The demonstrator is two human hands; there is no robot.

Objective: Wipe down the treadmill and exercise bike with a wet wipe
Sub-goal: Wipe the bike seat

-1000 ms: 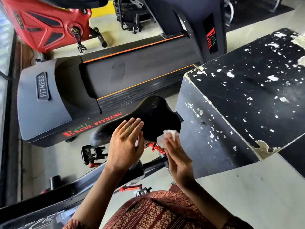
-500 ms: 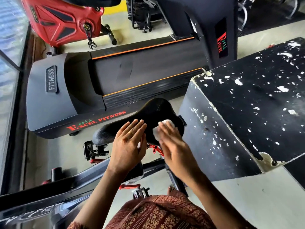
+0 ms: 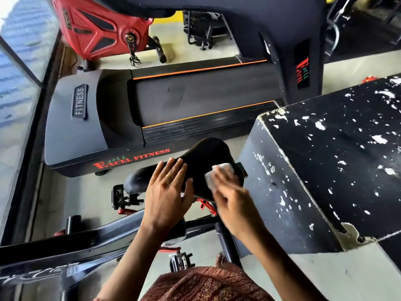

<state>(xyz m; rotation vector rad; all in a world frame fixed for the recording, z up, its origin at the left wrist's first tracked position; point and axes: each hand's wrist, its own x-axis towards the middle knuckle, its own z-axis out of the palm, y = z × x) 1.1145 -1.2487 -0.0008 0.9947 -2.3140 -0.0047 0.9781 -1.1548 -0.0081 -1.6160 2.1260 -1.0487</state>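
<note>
R hand (image 3: 233,205) is pressed flat on the wet wipe (image 3: 220,174), fingers together over it, pinning it to the wide rear part of the bike saddle (image 3: 204,157); the hand is motion-blurred, so the exact finger hold on the wipe is hard to read. L hand (image 3: 168,192) lies open, fingers loosely spread, palm down on the saddle's narrower front half w/ nothing gripped (a ring shows on one finger). It looks like a brace.

Step in hand, as I judge it: wiping the saddle top. To do it well: keep the L hand steadying the seat so it doesn't swivel, use overlapping strokes from rear toward the nose, then lift the L hand & cover the patch under it. Saddle edges and underside prob. need a pass too; refold the wipe if it greys.

Outward: bike frame (image 3: 65,246) runs lower left, pedal (image 3: 181,260) below. Treadmill (image 3: 76,127) sits beyond the saddle, apart from both hands; can't tell whether it's been wiped. A chipped black box (image 3: 325,170) stands just right of the saddle.

Containers: none visible; no wipe pack or bin in view.
</note>
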